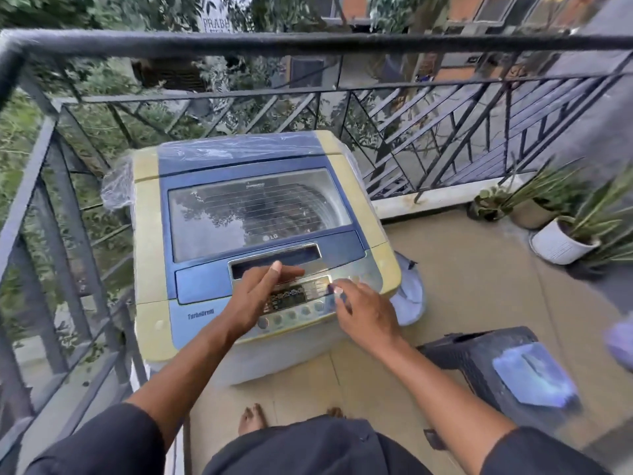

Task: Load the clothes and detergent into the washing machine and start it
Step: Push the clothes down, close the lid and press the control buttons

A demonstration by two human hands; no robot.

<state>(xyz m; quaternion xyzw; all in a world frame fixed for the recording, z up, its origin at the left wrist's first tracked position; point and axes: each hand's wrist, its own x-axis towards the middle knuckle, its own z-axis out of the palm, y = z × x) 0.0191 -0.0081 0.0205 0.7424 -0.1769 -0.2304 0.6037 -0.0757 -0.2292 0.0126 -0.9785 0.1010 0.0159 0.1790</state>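
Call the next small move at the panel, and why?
Probably press a button with the right hand: the lid is shut, both hands are at the control panel, and the right fingertip already sits at its right edge. Left hand rests open.

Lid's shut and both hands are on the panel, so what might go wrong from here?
The left hand lies across the control panel, so it may press a stray button while the right hand selects one. The plastic wrap hangs loose beside the washing machine.
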